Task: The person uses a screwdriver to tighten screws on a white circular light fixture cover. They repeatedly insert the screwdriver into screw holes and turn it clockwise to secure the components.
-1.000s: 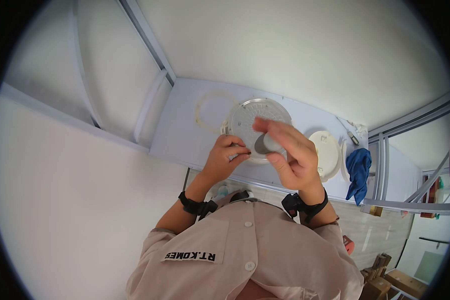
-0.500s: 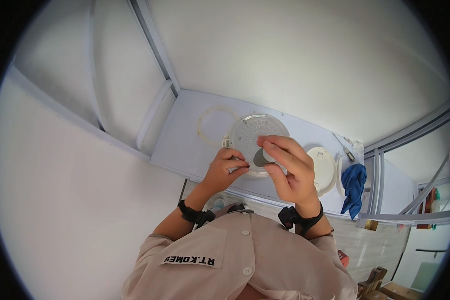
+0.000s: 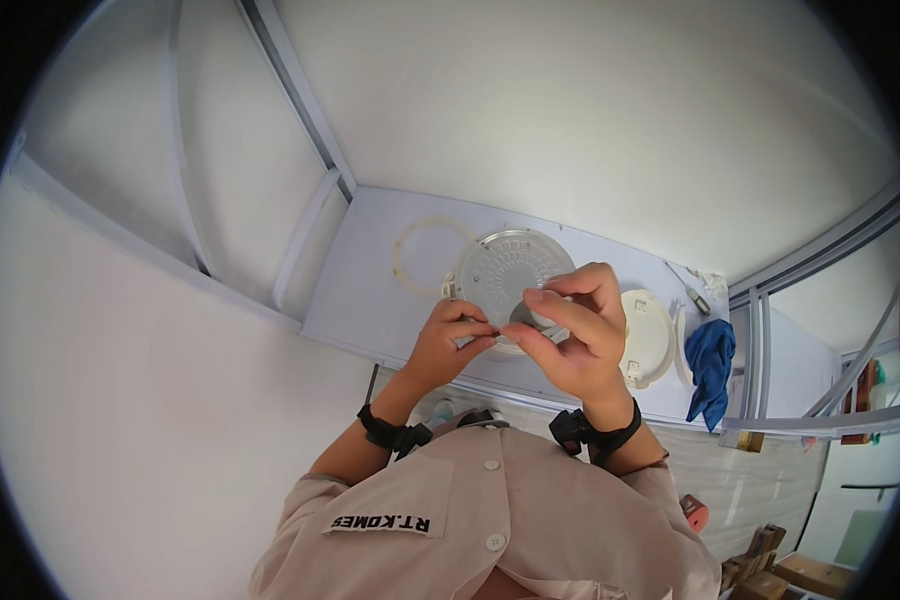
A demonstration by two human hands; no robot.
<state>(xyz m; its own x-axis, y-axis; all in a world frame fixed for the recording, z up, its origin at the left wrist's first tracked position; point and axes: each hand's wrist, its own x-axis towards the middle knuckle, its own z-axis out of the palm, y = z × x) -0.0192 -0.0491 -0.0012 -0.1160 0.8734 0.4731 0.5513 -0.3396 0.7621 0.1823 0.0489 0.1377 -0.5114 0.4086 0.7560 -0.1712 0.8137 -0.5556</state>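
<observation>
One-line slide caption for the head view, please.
Left hand and right hand close together over a round silver disc, with a white round part and blue cloth at right.

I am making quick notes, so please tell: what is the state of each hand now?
Left hand: closed, pinching a small dark piece.
Right hand: curled by a grey round part; whether its grip holds this cannot be told.

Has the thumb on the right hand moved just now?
Yes: judged by the round silver disc, the thumb of the right hand has shifted left, toward the left hand.
</observation>
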